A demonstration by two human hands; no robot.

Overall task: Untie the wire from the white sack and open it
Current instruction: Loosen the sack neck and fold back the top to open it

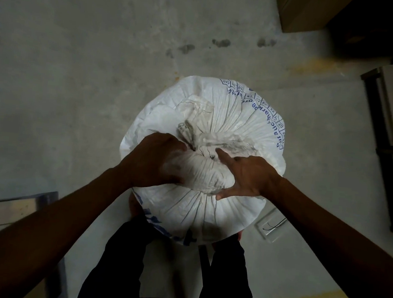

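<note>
A full white sack (241, 119) with blue print stands upright on the concrete floor just in front of my legs. Its mouth is gathered into a dusty bunched neck (204, 135) near the top centre, and the wire (211, 155) shows only as a thin dark trace at the pinch. My left hand (156, 159) rests on the sack to the left of the neck, fingers curled against the gathered cloth. My right hand (248, 175) lies on the right side, fingers spread, forefinger pointing at the tie and thumb pressing the bulge below it.
A brown cardboard box (304, 12) sits at the top right, and a dark metal frame (388, 143) runs down the right edge. A pale board (0, 211) lies at the lower left. A small white plate with a thin wire (272, 225) lies on the floor right of the sack.
</note>
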